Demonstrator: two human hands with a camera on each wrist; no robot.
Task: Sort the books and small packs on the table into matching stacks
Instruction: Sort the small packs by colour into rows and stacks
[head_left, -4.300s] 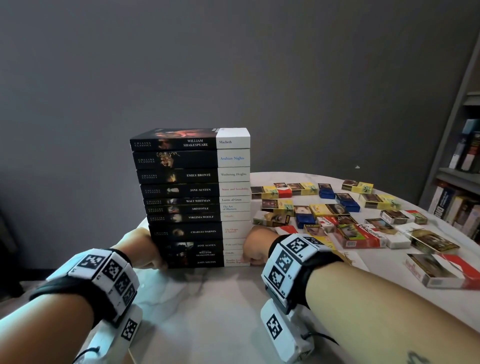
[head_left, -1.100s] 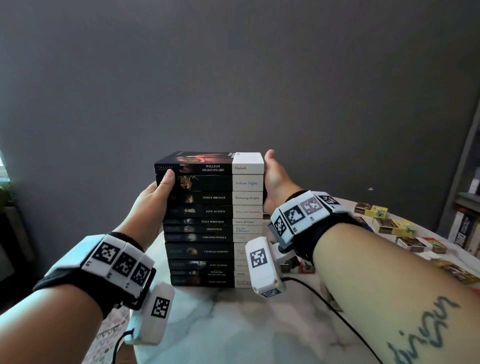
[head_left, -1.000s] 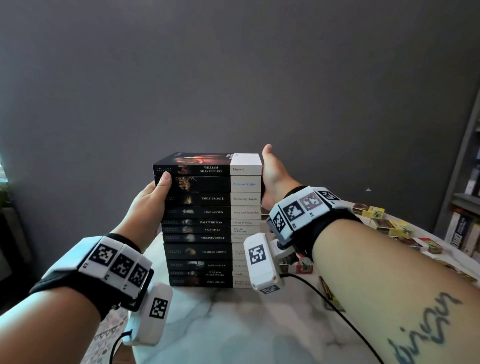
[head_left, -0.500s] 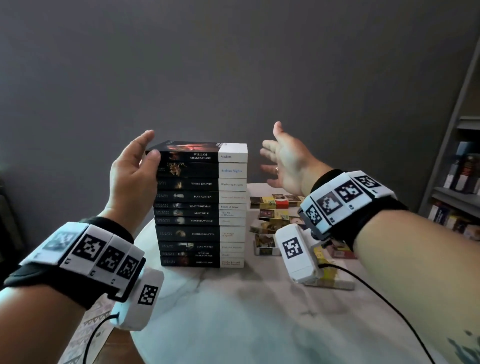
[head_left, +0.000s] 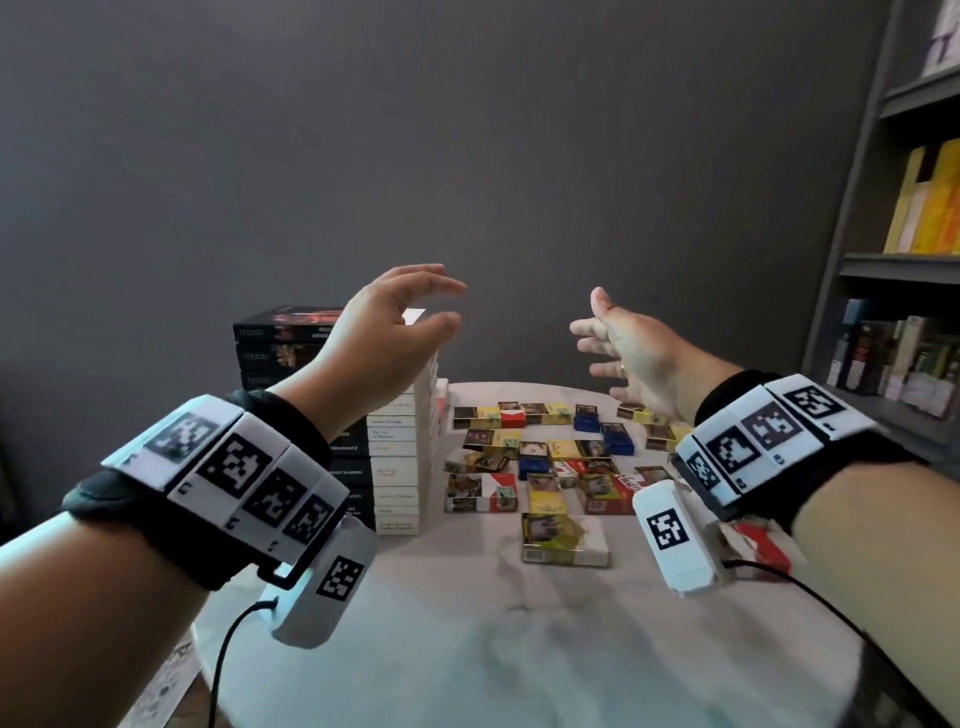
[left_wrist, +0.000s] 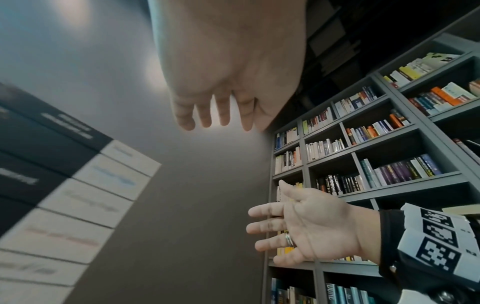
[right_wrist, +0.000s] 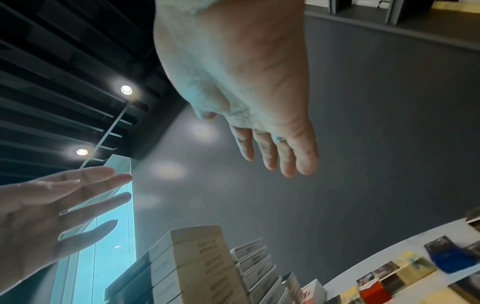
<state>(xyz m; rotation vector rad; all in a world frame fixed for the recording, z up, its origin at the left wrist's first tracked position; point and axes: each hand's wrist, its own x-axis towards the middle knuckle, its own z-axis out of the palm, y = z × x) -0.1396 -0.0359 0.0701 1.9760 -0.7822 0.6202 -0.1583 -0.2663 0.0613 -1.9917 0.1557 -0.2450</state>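
Note:
A tall stack of black-and-white-spined books (head_left: 395, 467) stands on the left of the round white table (head_left: 467, 634). My left hand (head_left: 441, 299) hovers in front of the stack's top right corner, fingers spread and holding nothing. My right hand (head_left: 597, 332) hangs open in the air over several loose small packs (head_left: 545, 467), yellow, red and blue, scattered to the right of the stack. The left wrist view shows the left hand's fingers (left_wrist: 205, 117) free beside the book spines (left_wrist: 85, 195). Seen from the right wrist, the right hand (right_wrist: 275, 156) is empty above the stack (right_wrist: 197, 257).
A yellow pack (head_left: 563, 538) lies nearest to me, in front of the others. A grey bookshelf (head_left: 893, 338) full of books stands at the right beyond the table. Wrist cables trail over the table's near part.
Both hands have let go of the book stack's sides and opened. They have drifted right, the left hand now passing in front of the stack's top, the right over the packs.

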